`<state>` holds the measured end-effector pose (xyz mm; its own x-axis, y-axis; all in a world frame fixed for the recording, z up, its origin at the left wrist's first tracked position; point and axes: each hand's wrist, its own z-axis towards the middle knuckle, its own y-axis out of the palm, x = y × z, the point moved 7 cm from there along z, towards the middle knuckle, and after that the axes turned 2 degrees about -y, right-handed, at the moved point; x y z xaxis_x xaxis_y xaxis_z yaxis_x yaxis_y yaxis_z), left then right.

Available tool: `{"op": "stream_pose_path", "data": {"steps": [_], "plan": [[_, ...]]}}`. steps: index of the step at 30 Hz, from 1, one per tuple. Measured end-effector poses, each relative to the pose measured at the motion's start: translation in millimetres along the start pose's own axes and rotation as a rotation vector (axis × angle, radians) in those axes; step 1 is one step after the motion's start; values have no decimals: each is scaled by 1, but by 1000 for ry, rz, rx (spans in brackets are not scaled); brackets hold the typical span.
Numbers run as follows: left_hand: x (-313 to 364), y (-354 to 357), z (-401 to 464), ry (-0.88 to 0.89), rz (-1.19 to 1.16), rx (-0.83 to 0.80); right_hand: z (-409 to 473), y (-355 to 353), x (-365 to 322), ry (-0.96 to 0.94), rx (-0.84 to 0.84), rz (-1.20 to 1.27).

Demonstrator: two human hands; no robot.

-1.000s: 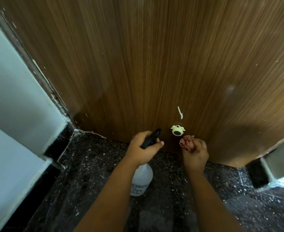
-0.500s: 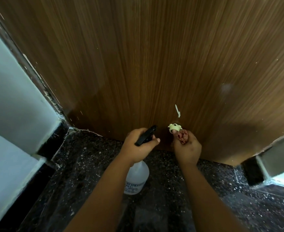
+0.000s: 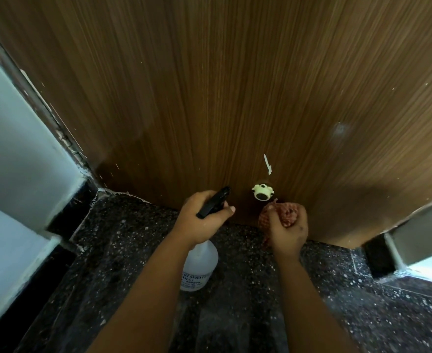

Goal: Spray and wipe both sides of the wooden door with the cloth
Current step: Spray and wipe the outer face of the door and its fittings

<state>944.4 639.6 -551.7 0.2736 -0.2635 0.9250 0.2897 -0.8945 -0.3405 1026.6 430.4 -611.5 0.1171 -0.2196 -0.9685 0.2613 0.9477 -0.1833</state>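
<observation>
Low down, cloth point(image 3: 285, 215) bunched in right hand point(image 3: 288, 229), touching door point(image 3: 235, 85)

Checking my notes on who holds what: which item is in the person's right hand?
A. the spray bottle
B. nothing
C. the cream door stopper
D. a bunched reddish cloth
D: the right hand grips the bunched reddish cloth; the left hand holds the spray bottle.

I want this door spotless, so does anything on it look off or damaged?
Yes. A pale streak sits on the door just above the cream stopper, like stray paint or a chip. A hazy smudge shows further right.
</observation>
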Motion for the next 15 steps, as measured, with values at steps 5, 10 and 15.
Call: {"op": "stream_pose_path", "data": {"steps": [5,10,15], "plan": [[-1,1,0,-19,-9,6,1,21,-18,-315,-136,-133],[-2,2,0,-21,-3,-6,16,9,-13,-312,-71,-235],[-3,1,1,-25,-3,-10,20,14,-19,-488,-230,-319]]}}
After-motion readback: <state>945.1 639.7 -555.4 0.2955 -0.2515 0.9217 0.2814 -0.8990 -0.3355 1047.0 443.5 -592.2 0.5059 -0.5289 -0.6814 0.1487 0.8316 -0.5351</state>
